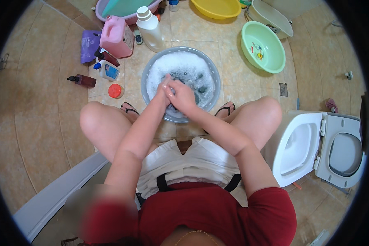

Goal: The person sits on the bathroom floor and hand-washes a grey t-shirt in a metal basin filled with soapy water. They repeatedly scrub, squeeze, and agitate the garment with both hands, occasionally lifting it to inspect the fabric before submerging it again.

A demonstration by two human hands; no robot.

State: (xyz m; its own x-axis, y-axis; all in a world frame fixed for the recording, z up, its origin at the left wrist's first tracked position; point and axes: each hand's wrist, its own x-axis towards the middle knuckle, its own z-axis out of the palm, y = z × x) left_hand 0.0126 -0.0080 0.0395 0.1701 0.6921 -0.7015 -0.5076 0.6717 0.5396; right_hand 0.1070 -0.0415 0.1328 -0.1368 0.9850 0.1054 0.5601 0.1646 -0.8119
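A grey basin (216, 74) stands on the floor between my feet, full of white suds (162, 61). Dark wet fabric (201, 89) shows through the foam and water in its middle. Over the basin's near half, my left hand (164, 87) and my right hand (182, 95) are pressed together. The right one lies across the left with its fingers curled round it, and both look wet. Whatever sits between them, if anything, is hidden.
To the left stand a white bottle (150, 33), a pink jug (115, 37), a purple pouch (90, 47), a blue-capped bottle (107, 70) and a red-lidded jar (115, 91). A green basin (270, 51) and yellow basin (217, 9) lie beyond. At right is a toilet (279, 166).
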